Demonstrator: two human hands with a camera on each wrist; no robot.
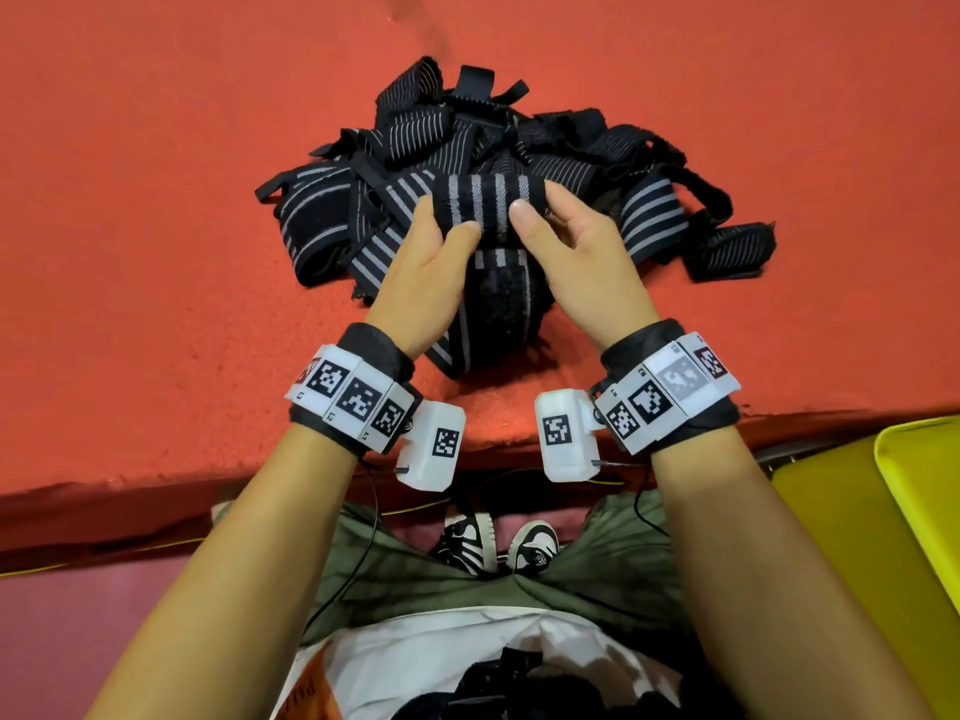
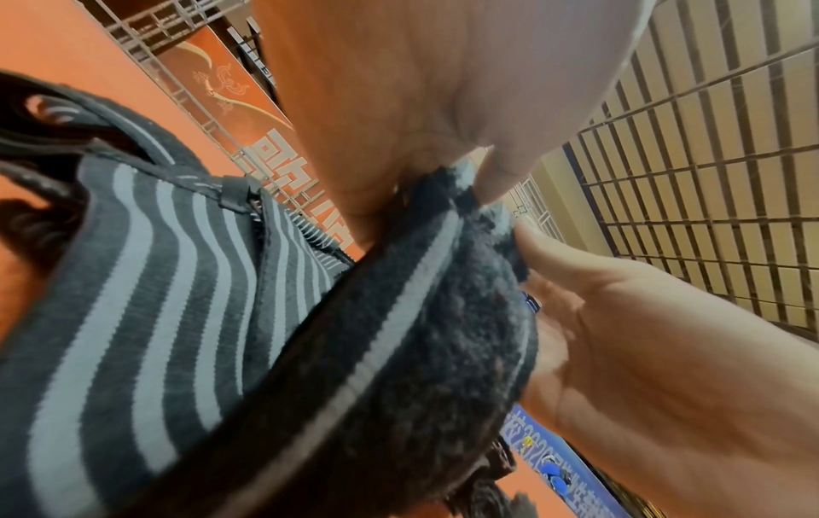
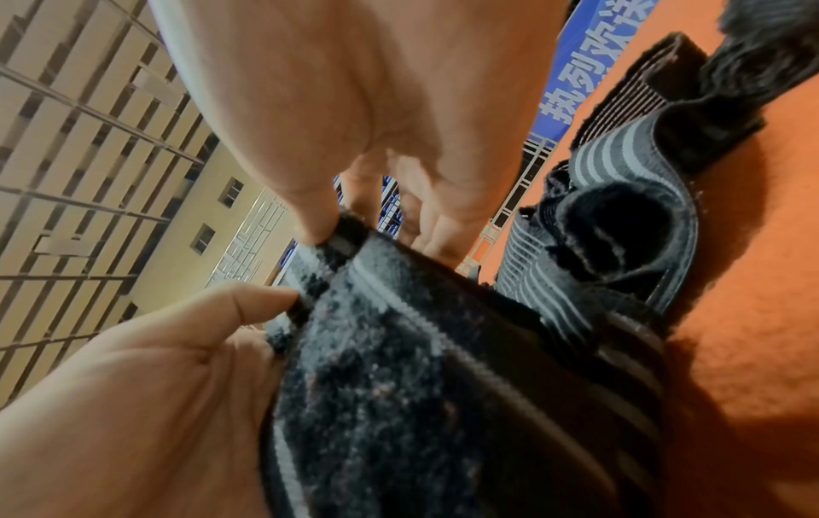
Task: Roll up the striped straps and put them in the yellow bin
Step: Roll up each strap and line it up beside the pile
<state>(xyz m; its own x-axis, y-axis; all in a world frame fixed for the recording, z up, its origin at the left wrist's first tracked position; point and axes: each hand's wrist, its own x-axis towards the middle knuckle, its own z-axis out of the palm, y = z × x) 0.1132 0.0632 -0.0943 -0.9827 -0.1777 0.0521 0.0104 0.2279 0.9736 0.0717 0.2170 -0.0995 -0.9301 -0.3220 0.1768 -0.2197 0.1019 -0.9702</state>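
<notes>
A black strap with grey stripes (image 1: 485,200) is held up between both hands in front of a heap of like straps (image 1: 483,142) on the red surface. My left hand (image 1: 441,241) pinches its left side and my right hand (image 1: 545,220) pinches its right side, thumbs on the near face. The strap's fuzzy black tail (image 1: 493,314) hangs down toward my wrists. In the left wrist view the strap (image 2: 399,315) runs under my thumb; in the right wrist view the same strap (image 3: 399,350) is pinched at its top edge. The yellow bin (image 1: 919,501) stands at the lower right.
The red felt-like surface (image 1: 156,252) spreads wide around the heap, its front edge near my knees. Below are my green shorts and black-and-white shoes (image 1: 498,543). Cables trail from the wrist cameras.
</notes>
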